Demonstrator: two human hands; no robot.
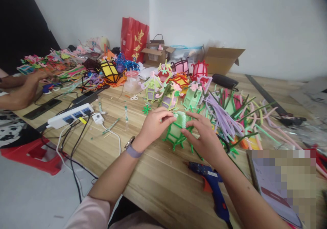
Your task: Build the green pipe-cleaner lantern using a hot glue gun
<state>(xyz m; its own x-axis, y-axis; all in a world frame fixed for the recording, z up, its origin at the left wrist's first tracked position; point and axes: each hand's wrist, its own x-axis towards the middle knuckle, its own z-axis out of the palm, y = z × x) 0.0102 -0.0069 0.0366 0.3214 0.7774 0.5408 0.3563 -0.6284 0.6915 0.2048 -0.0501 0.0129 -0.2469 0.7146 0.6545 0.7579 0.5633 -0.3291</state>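
Observation:
Both my hands hold a small green pipe-cleaner lantern standing on the wooden table. My left hand, with a purple watch strap at the wrist, pinches its upper left side. My right hand grips its right side, fingertips on the pale green top. Just beyond stand finished lanterns in green, purple and pink.
A blue glue gun lies by my right forearm. Loose pipe cleaners pile up at right. A white power strip with cables lies at left, near another person's hands. Cardboard boxes and a red bag stand at the wall.

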